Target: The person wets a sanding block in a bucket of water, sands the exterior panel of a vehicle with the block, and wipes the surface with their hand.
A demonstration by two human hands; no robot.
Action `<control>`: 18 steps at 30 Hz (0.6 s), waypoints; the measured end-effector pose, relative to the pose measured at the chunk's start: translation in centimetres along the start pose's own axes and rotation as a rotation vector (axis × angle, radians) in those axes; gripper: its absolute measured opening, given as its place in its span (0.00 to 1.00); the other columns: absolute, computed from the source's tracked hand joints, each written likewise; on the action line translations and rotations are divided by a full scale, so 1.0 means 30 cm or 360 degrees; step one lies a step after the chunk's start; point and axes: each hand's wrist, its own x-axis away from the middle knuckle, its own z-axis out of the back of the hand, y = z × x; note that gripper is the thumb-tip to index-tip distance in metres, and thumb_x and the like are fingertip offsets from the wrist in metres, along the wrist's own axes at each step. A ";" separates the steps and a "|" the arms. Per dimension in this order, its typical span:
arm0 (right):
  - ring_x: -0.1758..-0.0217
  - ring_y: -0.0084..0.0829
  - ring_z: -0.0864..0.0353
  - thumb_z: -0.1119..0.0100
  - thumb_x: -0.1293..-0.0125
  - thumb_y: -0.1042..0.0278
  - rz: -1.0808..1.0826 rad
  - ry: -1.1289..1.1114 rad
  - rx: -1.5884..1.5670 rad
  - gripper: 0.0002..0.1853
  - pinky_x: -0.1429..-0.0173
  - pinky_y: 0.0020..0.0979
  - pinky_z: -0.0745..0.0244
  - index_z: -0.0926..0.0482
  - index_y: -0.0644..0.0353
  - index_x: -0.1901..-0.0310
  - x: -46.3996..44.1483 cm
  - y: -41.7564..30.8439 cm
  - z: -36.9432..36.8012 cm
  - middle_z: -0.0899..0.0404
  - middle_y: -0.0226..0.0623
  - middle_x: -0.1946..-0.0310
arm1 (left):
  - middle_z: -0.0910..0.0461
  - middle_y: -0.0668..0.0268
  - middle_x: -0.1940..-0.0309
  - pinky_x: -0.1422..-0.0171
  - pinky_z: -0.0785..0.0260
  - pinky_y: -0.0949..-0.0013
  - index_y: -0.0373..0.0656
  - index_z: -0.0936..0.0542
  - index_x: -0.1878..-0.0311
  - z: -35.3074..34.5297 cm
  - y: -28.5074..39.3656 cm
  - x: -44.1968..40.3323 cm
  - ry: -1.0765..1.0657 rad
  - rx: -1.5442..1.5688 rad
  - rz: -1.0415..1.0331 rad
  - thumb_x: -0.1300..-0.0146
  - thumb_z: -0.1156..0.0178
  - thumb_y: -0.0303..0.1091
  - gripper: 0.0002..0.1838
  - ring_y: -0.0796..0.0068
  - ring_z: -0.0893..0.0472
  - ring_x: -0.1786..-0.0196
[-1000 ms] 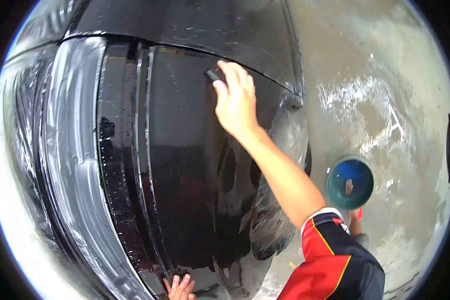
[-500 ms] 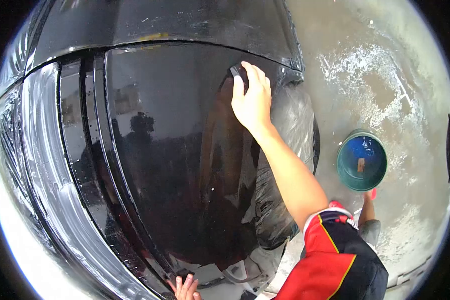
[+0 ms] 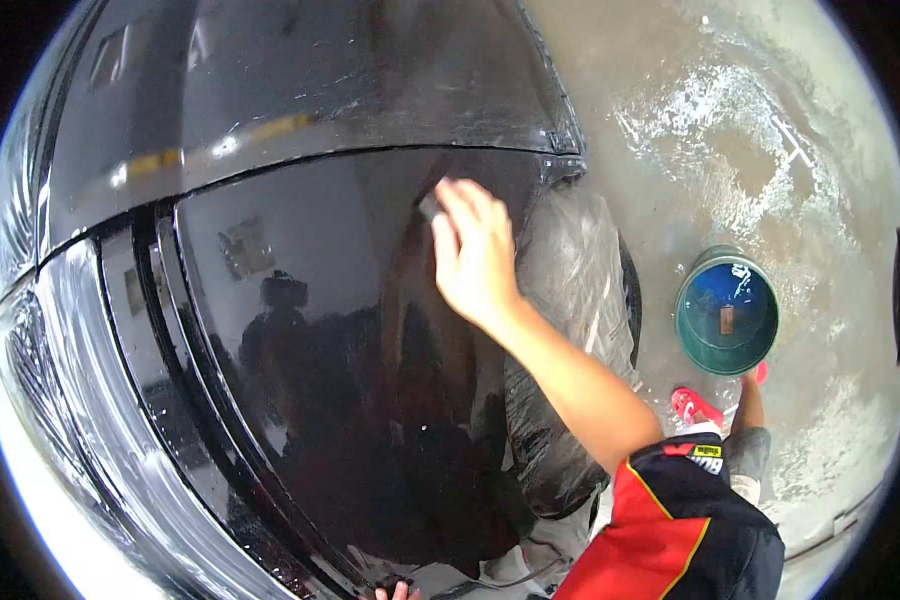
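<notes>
At six o'clock, only the fingertips of the left hand show, near the edge of the glossy black panel; I cannot tell whether they hold anything. Just above centre, the right hand has its thumb and fingers closed around a small dark block, at the hand's eleven o'clock. The step looks like rubbing; another stroke calls for even, flat pressure. Farther off, at three o'clock, stands a bucket.

Small dark block: slants against a glossy black car panel near its upper edge, right of the middle. Car panel: mirrors dark shapes, carries one white speck lower down.
</notes>
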 end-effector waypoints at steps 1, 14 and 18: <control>0.37 0.55 0.25 0.44 0.27 0.66 0.0065 -0.0069 -0.0032 0.20 0.35 0.53 0.29 0.21 0.65 0.38 0.018 0.000 0.013 0.25 0.55 0.37 | 0.18 0.49 0.37 0.15 0.56 0.39 0.34 0.14 0.43 0.006 0.020 -0.019 -0.0005 -0.0004 0.0004 0.18 0.61 0.38 0.26 0.38 0.30 0.24; 0.45 0.57 0.22 0.42 0.29 0.67 -0.0324 0.0140 0.0169 0.17 0.42 0.52 0.26 0.22 0.63 0.41 -0.117 0.216 -0.039 0.20 0.53 0.44 | 0.19 0.50 0.35 0.15 0.63 0.33 0.35 0.16 0.42 0.007 0.024 0.007 -0.0067 -0.0111 0.0022 0.16 0.63 0.39 0.26 0.39 0.34 0.22; 0.38 0.46 0.21 0.32 0.38 0.68 -0.0087 -0.0318 -0.0138 0.30 0.35 0.46 0.28 0.23 0.61 0.33 0.376 -0.348 0.171 0.23 0.56 0.35 | 0.18 0.48 0.36 0.15 0.63 0.33 0.33 0.16 0.42 0.017 -0.014 0.069 -0.0159 -0.0204 -0.0071 0.16 0.63 0.38 0.26 0.38 0.34 0.22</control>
